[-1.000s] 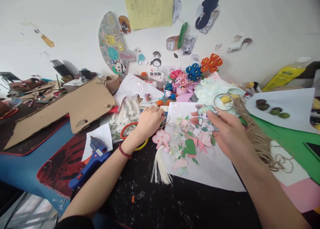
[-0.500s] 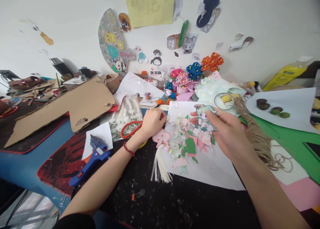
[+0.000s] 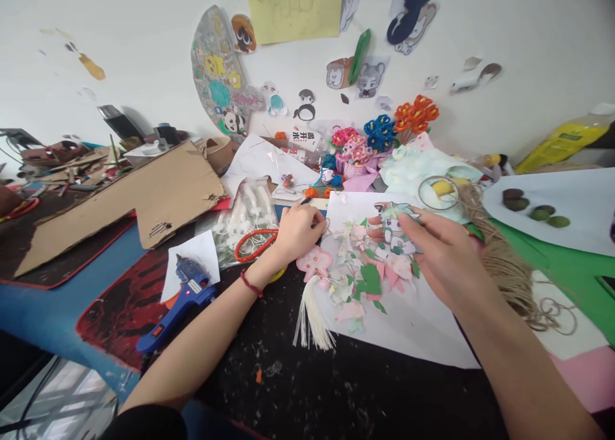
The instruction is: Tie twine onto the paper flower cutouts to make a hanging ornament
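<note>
My right hand [image 3: 444, 251] pinches a paper cut-out [image 3: 394, 227] of a pale green-haired cartoon character between thumb and fingers. It is held above a white sheet [image 3: 413, 325] strewn with green and pink paper scraps [image 3: 369, 280]. At the sheet's left edge, my left hand [image 3: 298, 232] is closed with its fingers curled down; what they hold, if anything, is hidden. A dark, thin tip [image 3: 305, 201] shows just beyond its knuckles. Close below that hand lie a pink flower-shaped piece [image 3: 314, 262] and a cream tassel [image 3: 312, 321].
A blue glue gun [image 3: 185, 305] rests on white paper at left, beside a plastic bag [image 3: 250, 212] and orange cord [image 3: 250, 244]. Cut cardboard [image 3: 177, 184] lies behind. Twine [image 3: 504, 273] is piled at right. Yarn flowers [image 3: 379, 132] stand near the wall.
The whole view has shifted slightly, so things sit a little further right. Both hands keep nearly the same pose, and the cut-out stays in my right hand.
</note>
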The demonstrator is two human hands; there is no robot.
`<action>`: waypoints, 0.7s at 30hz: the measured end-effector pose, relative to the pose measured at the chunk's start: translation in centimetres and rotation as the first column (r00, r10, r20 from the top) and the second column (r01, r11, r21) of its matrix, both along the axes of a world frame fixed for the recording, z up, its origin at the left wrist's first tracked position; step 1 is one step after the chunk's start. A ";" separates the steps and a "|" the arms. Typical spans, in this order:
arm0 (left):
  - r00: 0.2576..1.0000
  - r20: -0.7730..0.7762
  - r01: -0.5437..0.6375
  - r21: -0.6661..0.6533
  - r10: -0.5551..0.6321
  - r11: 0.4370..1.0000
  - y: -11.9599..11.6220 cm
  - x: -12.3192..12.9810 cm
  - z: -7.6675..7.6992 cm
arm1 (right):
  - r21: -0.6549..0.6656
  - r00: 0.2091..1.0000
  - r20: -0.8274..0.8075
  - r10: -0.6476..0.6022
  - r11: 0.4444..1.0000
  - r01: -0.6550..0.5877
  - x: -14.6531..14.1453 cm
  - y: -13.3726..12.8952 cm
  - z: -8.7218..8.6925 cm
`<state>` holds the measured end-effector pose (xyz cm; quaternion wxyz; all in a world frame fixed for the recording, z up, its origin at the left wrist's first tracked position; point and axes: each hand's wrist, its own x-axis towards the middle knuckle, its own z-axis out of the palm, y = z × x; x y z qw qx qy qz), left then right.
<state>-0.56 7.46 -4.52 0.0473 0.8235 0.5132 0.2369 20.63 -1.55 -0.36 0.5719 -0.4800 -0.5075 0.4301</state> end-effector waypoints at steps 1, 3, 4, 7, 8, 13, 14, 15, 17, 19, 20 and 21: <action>1.000 0.020 -0.007 0.023 0.007 1.000 -0.2 -0.1 0.5 | -0.021 1.000 -0.020 0.017 1.000 -0.018 0.0 0.0 0.0; 0.998 0.063 -0.018 0.079 0.013 0.997 -1.0 -0.1 1.8 | -0.049 0.998 -0.045 0.044 0.998 -0.046 0.0 0.0 0.1; 0.997 0.078 -0.018 0.105 0.010 0.994 -1.6 -0.2 2.5 | -0.045 0.998 -0.044 0.049 0.998 -0.051 0.0 0.0 0.1; 0.983 0.172 0.016 0.241 -0.059 0.970 -3.4 -0.2 4.5 | -0.027 0.997 -0.023 0.068 0.997 -0.068 0.0 0.0 0.1; 0.978 0.190 0.029 0.271 -0.083 0.962 -4.0 -0.2 5.0 | -0.025 0.997 -0.014 0.071 0.997 -0.071 -0.1 0.0 0.1; 0.962 0.224 0.080 0.318 -0.157 0.945 -5.7 -0.3 6.0 | -0.065 0.997 -0.021 0.072 0.995 -0.073 -0.5 -0.2 0.4; 0.955 0.235 0.101 0.316 -0.181 0.943 -5.8 -0.3 6.0 | -0.087 0.996 -0.033 0.083 0.993 -0.086 -0.6 -0.3 0.5; 0.946 0.250 0.122 0.310 -0.205 0.943 -5.8 -0.3 6.0 | -0.110 0.994 -0.046 0.099 0.989 -0.103 -0.6 -0.3 0.5; 0.924 0.295 0.160 0.286 -0.245 0.945 -5.9 -0.3 5.9 | -0.142 0.988 -0.069 0.137 0.979 -0.146 -0.7 -0.5 0.6; 0.901 0.345 0.188 0.231 -0.261 0.955 -6.0 -0.3 5.9 | -0.147 0.983 -0.085 0.162 0.974 -0.173 -0.8 -0.5 0.6; 0.893 0.368 0.200 0.193 -0.260 0.961 -6.0 -0.3 5.9 | -0.141 0.982 -0.088 0.165 0.974 -0.176 -0.8 -0.4 0.6; 0.885 0.388 0.212 0.153 -0.256 0.965 -6.0 -0.2 5.9 | -0.131 0.984 -0.083 0.159 0.977 -0.169 -0.7 -0.3 0.5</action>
